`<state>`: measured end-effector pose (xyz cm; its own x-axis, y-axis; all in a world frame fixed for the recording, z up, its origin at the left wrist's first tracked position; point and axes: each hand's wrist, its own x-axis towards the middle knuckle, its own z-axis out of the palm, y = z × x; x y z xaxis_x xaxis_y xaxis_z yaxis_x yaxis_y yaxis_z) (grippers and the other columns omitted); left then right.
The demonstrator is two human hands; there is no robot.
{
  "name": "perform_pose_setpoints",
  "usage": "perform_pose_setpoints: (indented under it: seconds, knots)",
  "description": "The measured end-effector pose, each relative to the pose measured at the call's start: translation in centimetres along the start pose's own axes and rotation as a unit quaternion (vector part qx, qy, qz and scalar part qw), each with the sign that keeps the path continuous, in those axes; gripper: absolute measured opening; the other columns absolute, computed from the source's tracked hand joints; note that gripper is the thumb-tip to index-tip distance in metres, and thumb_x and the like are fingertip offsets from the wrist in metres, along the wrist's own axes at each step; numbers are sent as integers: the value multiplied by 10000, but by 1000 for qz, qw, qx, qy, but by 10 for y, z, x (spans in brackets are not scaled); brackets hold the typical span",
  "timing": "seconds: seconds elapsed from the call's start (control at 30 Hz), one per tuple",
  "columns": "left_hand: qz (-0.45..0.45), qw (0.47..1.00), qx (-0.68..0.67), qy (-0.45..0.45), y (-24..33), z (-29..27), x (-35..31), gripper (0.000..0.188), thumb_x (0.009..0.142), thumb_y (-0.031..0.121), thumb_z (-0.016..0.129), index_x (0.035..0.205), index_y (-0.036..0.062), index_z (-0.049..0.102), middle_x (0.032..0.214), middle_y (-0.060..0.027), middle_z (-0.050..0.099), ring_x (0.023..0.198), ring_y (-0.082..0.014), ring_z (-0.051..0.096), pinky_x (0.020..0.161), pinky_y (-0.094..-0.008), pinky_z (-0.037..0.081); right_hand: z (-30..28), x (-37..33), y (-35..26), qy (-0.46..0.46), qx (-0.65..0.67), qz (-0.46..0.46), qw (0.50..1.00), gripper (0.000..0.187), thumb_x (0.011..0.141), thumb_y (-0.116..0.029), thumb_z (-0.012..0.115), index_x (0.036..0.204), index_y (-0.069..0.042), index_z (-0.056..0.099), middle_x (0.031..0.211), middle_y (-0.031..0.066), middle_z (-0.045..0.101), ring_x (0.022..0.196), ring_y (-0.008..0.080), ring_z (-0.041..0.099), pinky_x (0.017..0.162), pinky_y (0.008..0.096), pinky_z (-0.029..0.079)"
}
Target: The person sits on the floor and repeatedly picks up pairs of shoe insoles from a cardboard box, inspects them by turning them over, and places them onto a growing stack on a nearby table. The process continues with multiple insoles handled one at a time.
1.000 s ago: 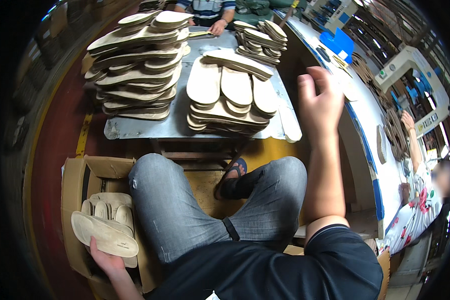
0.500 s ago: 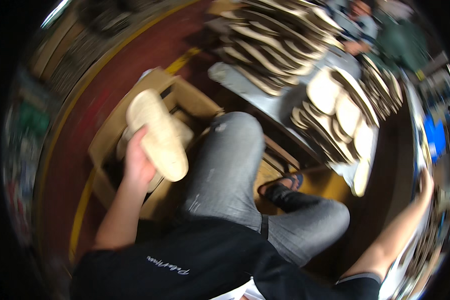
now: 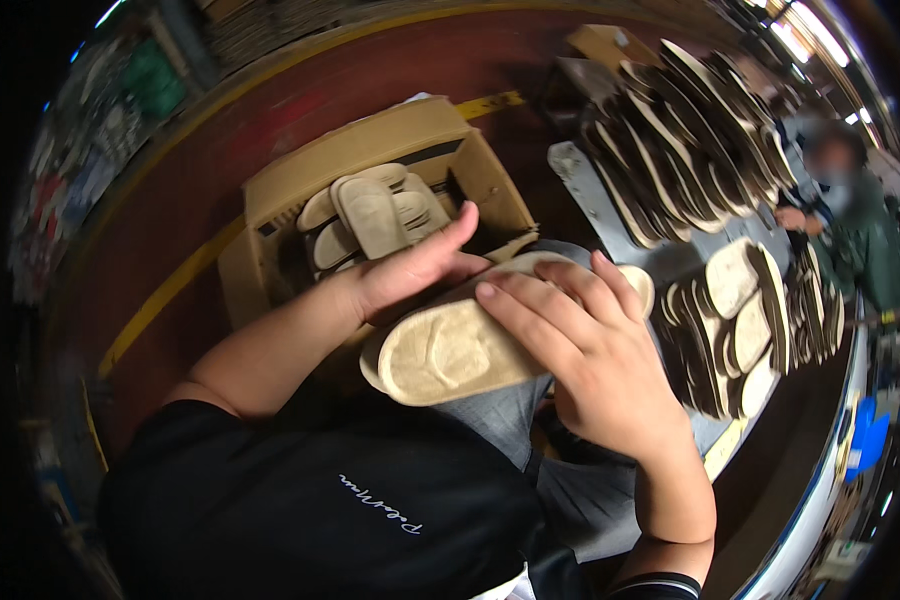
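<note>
Over my lap is a beige moulded footbed, with a curved ridge pressed into its near end. The edge of at least one more footbed shows behind it. My right hand lies across the top from the right, its fingers curved over the footbeds and gripping them. At their far left side is my left hand, thumb raised and fingers stretched out. Its fingertips pass behind the footbeds and my right hand, so I cannot tell how firmly they touch.
An open cardboard box with several footbeds stands ahead on the left. On a grey table at the right are tall stacks of dark-edged footbeds and lower piles. Another person sits beyond it.
My left hand has brought its footbed from above the box to my lap and its fingers have straightened. My right hand has come in from the far right onto the footbeds. The view has turned.
</note>
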<state>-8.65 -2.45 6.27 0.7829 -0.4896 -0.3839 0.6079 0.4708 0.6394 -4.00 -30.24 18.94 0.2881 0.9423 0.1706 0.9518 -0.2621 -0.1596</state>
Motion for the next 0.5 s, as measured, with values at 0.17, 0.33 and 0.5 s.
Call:
perform_pose_setpoints:
  seconds: [0.17,0.33,0.5]
  knots:
    - [131,949,284,50,-23,-39,-19,709,1161,583,769,1578,22,648,1461,-110,769,1306,-153,759,1108,-354,650,64,32,27,-57,100,-73,991,846,787,66,805,1608,-125,737,1802,28,599,1711,369,489,1403,682,364]
    - [156,955,63,245,-34,-85,-54,596,1121,301,869,1579,-11,650,1403,-155,798,1231,-266,807,1079,-466,681,104,27,36,154,113,12,982,632,874,18,736,1499,-64,783,1766,205,623,1672,459,532,1400,653,355]
    - [301,814,-77,490,-50,-171,-86,392,1174,222,740,1518,41,684,1388,-167,816,1262,-328,822,1109,-554,685,121,-30,65,259,157,174,937,406,1006,35,689,1403,56,773,1483,224,806,1435,446,717,1269,552,512]
